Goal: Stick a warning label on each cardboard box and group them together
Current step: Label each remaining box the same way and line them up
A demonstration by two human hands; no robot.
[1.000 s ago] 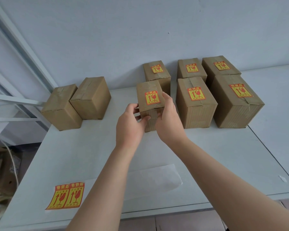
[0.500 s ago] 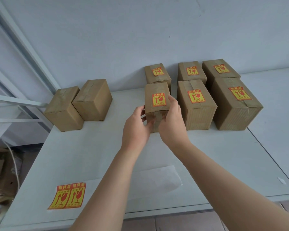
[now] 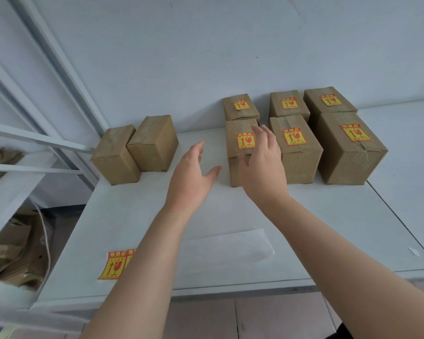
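Released labelled box into group; my left hand and right hand spread open, empty; two unlabelled boxes remain.

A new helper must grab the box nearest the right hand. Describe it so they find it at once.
On the white table, six labelled boxes stand in two rows at the back right. Yours is the front row's left box, beside the right hand. It is the narrowest of that row, with bare table on its left.
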